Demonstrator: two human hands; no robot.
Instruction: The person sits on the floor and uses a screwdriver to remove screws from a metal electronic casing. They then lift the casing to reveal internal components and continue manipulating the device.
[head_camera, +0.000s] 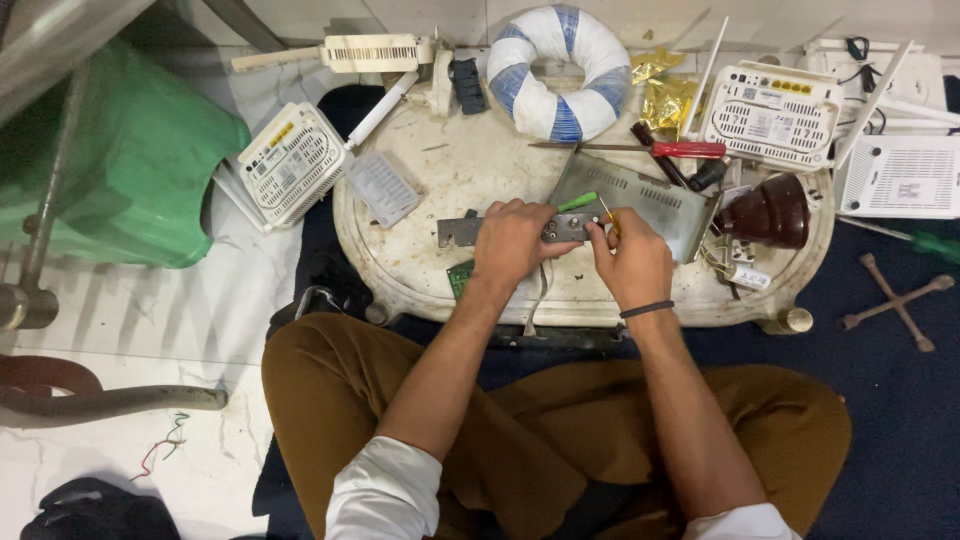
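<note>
Head view, looking down over crossed legs at a low white table (440, 180). Left hand (512, 240) closed over a narrow grey metal bracket (462, 231), pinning it flat near the table's front edge. Right hand (630, 262) curled tight round a thin tool (605, 212), tip touching the bracket's right end; black band on that wrist. Green-handled screwdriver (578, 201) just behind the hands, resting against a grey metal plate (640, 200). Red-handled screwdriver (688, 150) farther back. White routers (292, 162) left and (770, 112) right. Blue-and-white tape ring (558, 72) at the back. Brown dome-shaped thing (768, 212) right. Cross wrench (897, 296) on the blue floor.
</note>
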